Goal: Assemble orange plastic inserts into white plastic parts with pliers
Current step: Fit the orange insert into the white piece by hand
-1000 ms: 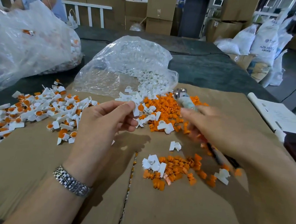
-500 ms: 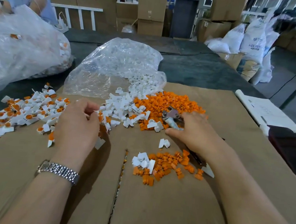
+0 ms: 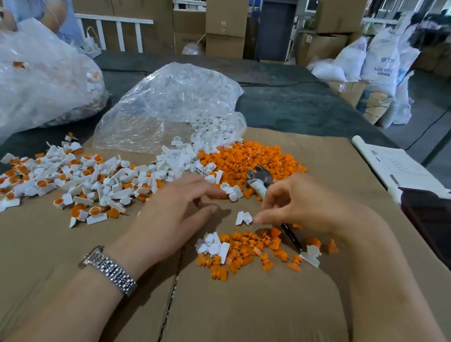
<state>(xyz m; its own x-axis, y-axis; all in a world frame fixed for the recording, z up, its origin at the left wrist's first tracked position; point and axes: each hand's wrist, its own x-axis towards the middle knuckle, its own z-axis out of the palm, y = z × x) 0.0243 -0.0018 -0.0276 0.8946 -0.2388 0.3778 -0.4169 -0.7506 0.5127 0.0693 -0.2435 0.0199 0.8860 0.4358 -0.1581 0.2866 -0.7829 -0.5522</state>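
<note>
Head view: right hand (image 3: 306, 206) touches ridged white part (image 3: 244, 218).

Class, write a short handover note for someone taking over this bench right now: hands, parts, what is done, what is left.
Left hand: open, holding nothing, over the cardboard.
Right hand: holds the pliers, fingertips touching a loose white part.
Orange inserts lie just below it; the big orange pile and bag of white parts lie beyond.
Done: assembled pieces heaped at left.
Left: many loose parts to join.
</note>
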